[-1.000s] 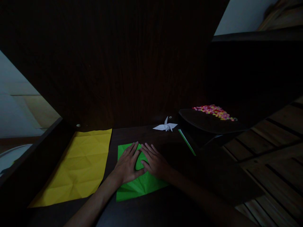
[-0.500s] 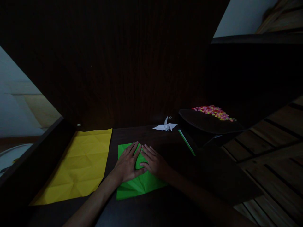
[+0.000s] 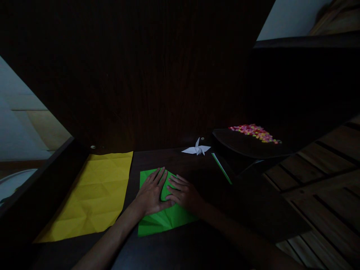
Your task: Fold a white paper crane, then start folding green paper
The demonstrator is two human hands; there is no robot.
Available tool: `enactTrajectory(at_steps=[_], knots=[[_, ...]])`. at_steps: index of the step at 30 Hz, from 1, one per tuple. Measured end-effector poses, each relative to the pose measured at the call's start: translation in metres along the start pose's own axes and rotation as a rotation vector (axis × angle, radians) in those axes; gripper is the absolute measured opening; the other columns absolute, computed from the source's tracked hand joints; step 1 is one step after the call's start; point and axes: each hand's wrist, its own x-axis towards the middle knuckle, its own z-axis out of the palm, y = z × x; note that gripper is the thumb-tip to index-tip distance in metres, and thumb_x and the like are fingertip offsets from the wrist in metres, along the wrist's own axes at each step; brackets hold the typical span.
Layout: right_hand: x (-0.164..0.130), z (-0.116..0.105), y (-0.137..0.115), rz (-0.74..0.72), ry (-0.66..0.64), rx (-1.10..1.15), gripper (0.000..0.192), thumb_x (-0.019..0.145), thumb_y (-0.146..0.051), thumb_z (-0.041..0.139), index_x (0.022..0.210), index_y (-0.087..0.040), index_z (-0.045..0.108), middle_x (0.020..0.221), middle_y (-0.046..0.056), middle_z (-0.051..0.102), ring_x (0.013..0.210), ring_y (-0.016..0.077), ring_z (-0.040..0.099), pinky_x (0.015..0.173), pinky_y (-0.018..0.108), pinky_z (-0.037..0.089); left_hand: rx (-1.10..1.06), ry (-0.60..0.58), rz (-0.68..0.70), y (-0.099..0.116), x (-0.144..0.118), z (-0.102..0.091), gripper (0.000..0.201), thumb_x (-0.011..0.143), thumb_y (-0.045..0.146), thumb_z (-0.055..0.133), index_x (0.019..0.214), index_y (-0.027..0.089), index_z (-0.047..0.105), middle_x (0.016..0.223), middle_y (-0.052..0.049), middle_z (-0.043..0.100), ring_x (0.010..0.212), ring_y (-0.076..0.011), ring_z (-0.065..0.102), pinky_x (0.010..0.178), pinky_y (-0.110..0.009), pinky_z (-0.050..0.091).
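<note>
A green sheet of creased paper (image 3: 157,224) lies on the dark tabletop, its middle covered by both hands. My left hand (image 3: 153,193) presses flat on its left half, fingers stretched out and pointing away from me. On the right half rests my right hand (image 3: 184,193), its fingers a little spread and pointing left. The two hands nearly meet around a patch of green. Behind them sits a folded white paper crane (image 3: 197,150). To its right lies a narrow green and white paper strip (image 3: 222,168).
A large creased yellow sheet (image 3: 95,195) lies at the left beside a raised dark side board (image 3: 36,187). At the back right, a dark rounded shelf (image 3: 239,142) carries a heap of small pink, red and yellow pieces (image 3: 257,133). A dark upright panel (image 3: 157,75) rises behind.
My right hand has shifted slightly down and to the right on the green paper. My left hand stays in place.
</note>
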Motion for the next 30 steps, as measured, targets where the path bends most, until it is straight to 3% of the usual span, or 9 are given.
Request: enactTrajectory(at_steps=[8,30], knots=[[0.0039,-0.0057,-0.0020,-0.060,0.080,0.016,0.027,0.086,-0.039,0.065,0.094,-0.015,0.072,0.106,0.010,0.073,0.111,0.0255,0.064,0.099,0.040,0.052,-0.008,-0.023,-0.011,-0.0002,-0.0002,0.0006,0.104,0.073,0.076,0.053,0.148,0.008,0.029,0.153,-0.021,0.029,0.141,-0.0392,0.025,0.110,-0.053,0.030],[0.0072,-0.0088,-0.0055,-0.065,0.021,-0.011,0.023,0.086,-0.033,0.066,0.094,-0.012,0.072,0.105,0.010,0.072,0.113,0.0274,0.062,0.097,0.037,0.054,-0.028,0.029,0.010,-0.0007,-0.0006,0.0021,0.109,0.070,0.078,0.054,0.148,0.007,0.027,0.153,-0.023,0.030,0.141,-0.0395,0.025,0.109,-0.054,0.030]])
